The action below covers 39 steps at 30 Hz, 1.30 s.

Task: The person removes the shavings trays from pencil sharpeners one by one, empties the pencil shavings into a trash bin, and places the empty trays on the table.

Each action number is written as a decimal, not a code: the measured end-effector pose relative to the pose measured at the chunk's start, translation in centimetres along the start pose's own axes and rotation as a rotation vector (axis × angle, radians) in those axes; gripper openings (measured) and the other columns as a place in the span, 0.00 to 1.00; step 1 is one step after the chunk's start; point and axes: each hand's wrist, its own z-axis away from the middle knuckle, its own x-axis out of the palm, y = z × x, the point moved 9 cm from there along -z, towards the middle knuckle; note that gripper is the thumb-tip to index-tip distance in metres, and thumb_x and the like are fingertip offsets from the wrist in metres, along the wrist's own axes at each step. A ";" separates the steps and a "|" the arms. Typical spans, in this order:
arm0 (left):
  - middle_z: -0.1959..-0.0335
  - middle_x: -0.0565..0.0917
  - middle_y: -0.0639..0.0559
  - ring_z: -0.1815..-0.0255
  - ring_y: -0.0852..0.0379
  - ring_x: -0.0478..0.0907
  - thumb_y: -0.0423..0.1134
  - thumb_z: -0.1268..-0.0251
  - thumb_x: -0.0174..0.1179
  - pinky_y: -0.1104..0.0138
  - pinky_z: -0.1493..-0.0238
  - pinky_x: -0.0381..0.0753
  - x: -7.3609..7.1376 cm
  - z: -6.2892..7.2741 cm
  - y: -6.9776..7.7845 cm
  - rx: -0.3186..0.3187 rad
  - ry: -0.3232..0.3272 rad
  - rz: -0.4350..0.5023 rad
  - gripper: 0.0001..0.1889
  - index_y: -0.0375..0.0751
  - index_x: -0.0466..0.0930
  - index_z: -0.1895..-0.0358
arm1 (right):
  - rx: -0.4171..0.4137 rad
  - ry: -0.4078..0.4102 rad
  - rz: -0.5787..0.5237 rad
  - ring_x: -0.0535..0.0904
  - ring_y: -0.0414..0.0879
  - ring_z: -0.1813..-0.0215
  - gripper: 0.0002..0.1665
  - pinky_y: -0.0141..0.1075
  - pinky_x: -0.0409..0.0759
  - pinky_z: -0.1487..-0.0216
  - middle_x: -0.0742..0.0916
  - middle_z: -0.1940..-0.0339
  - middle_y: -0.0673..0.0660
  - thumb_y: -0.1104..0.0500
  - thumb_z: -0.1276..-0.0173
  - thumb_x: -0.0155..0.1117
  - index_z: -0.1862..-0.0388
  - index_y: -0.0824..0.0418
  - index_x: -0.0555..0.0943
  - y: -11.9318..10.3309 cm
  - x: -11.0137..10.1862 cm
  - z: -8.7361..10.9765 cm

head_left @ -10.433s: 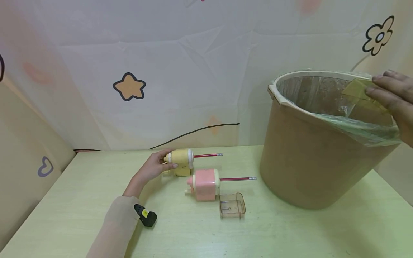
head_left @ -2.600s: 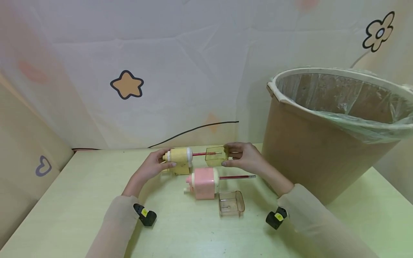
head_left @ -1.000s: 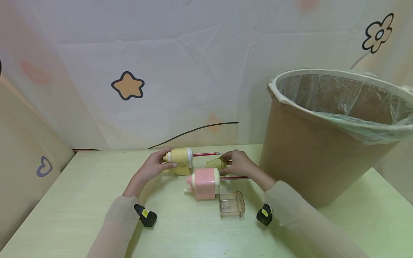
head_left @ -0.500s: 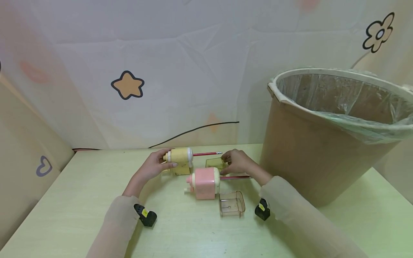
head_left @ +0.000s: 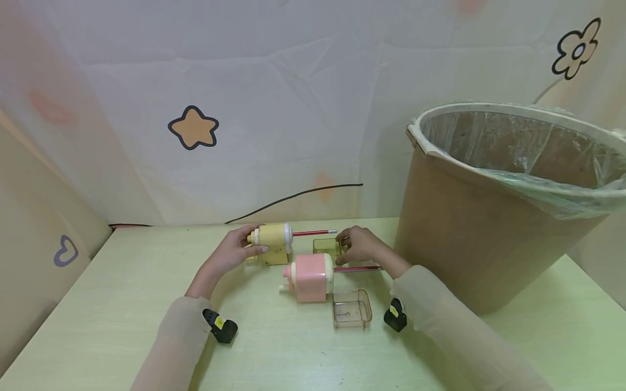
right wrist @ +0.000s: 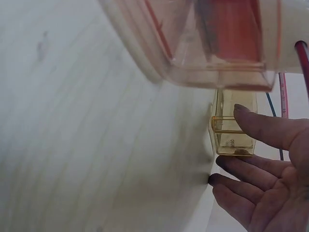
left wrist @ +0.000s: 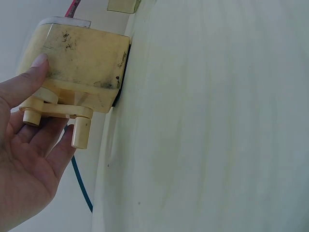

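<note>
My left hand (head_left: 233,251) grips the crank end of the yellow pencil sharpener (head_left: 272,239), thumb on its near side. A red pencil (head_left: 313,233) sticks out of its right face. In the left wrist view, dark smudges mark the sharpener's body (left wrist: 87,58). My right hand (head_left: 364,247) pinches the right end of the clear yellow shavings drawer (head_left: 325,246), low at the table and apart from the sharpener. The right wrist view shows the thumb over one side of the drawer (right wrist: 234,137), with the fingers at its end.
A pink pencil sharpener (head_left: 311,278) with a dark red pencil (head_left: 357,269) stands in front of the drawer. Its clear pinkish drawer (head_left: 351,310) lies nearer. The large brown bin (head_left: 459,233), lined with a plastic bag, stands right, close to my right forearm.
Earlier my right hand held the yellow drawer over the bin. It then brought the drawer left behind the pink sharpener and lowered it, levelling it lately. My left hand stays put.
</note>
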 end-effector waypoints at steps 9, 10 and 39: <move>0.44 0.71 0.32 0.44 0.39 0.70 0.31 0.41 0.59 0.56 0.48 0.73 0.0 0.0 0.3 0.009 -0.005 0.004 0.31 0.27 0.59 0.36 | 0.018 -0.006 0.002 0.76 0.55 0.47 0.35 0.43 0.73 0.47 0.81 0.50 0.66 0.61 0.51 0.73 0.45 0.72 0.72 0.3 -0.1 0.0; 0.45 0.71 0.32 0.44 0.39 0.71 0.31 0.41 0.59 0.57 0.48 0.73 0.1 -0.1 0.3 0.010 -0.007 0.008 0.30 0.27 0.59 0.36 | 0.024 -0.008 -0.009 0.76 0.55 0.47 0.35 0.43 0.73 0.46 0.81 0.49 0.66 0.61 0.50 0.72 0.44 0.72 0.72 0.4 -0.1 0.0; 0.39 0.66 0.34 0.40 0.39 0.67 0.34 0.42 0.60 0.55 0.45 0.71 0.1 0.0 0.0 -0.003 -0.018 0.031 0.35 0.30 0.55 0.33 | -0.061 -0.012 -0.166 0.69 0.62 0.40 0.40 0.46 0.67 0.41 0.74 0.42 0.70 0.62 0.47 0.69 0.38 0.75 0.64 -0.1 -1.0 1.3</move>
